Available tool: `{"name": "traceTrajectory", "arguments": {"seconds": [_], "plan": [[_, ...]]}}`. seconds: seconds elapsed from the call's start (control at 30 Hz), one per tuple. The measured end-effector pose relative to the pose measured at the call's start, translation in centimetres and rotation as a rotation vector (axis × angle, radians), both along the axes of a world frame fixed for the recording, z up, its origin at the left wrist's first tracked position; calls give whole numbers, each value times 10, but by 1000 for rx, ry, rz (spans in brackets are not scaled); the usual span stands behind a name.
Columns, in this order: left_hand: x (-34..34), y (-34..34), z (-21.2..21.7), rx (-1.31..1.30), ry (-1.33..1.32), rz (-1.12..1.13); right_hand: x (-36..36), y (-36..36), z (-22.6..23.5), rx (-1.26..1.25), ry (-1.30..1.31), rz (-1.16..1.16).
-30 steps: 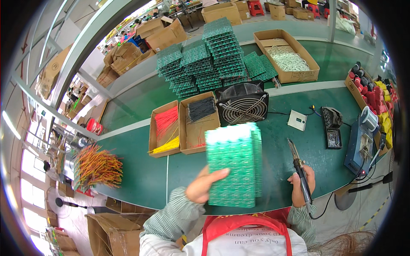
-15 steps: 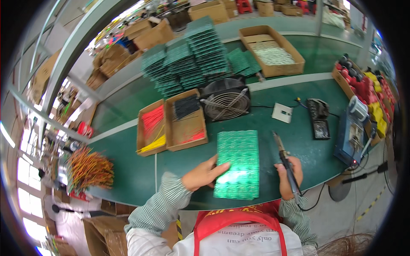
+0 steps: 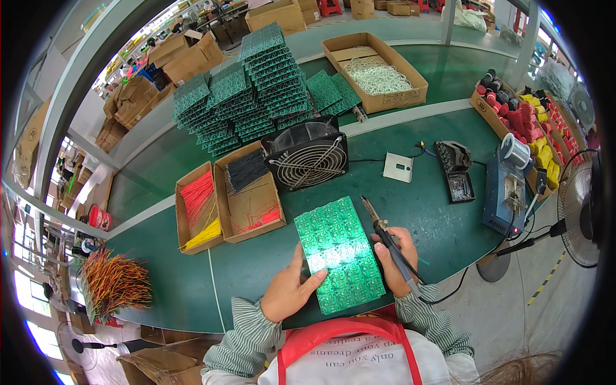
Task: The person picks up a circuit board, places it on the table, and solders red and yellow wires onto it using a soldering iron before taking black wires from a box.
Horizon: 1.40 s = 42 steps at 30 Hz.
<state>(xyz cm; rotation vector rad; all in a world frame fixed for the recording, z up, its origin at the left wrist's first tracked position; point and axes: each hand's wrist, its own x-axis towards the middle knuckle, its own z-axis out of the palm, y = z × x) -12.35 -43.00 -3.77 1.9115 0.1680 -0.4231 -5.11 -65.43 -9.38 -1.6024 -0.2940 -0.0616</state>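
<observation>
A green circuit board panel (image 3: 335, 256) with rows of repeated small boards lies tilted in front of me, close to the table's front edge. My left hand (image 3: 289, 290) grips its left edge, thumb on top and the other fingers partly hidden. In my closed right hand (image 3: 399, 258) is a soldering iron (image 3: 380, 226), its metal tip pointing up and away to the left. That hand is close beside the panel's right edge; whether it touches the panel I cannot tell. The iron's tip stands apart from the panel, to the right of its far corner. Glare covers the panel's middle.
Beyond the panel stand a black fan (image 3: 307, 157) and cardboard trays of red, yellow and black wires (image 3: 256, 221). Farther back are stacked green panels (image 3: 273, 77) and a box of white rings (image 3: 378, 77). At right sits a blue soldering unit (image 3: 504, 199); orange wires (image 3: 115, 282) lie at left.
The panel has turned counterclockwise, its far end now leaning left. My right hand with the soldering iron has come closer to the panel's right edge. The whole view has shifted.
</observation>
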Motion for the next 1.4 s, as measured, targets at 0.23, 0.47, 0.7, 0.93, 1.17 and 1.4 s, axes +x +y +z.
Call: {"name": "traceTrajectory", "arguments": {"seconds": [0.23, 0.47, 0.7, 0.93, 1.17, 1.4], "plan": [[6, -14, 1, 163, -279, 34, 0, 14, 1, 74, 121, -21], [3, -10, -8, 201, -340, -28, -3, 11, 8, 133, 117, 28], [8, 40, -3, 208, -357, -89, 3, 12, 7, 189, 162, 13], [45, 213, 18, 868, -424, 417, 6, 11, 14, 109, 205, 18], [45, 258, -15, 1084, -194, 17, 9, 11, 11, 60, 210, -9], [45, 267, -6, 947, -187, -153, 11, 11, 13, 3, 197, -19]]}}
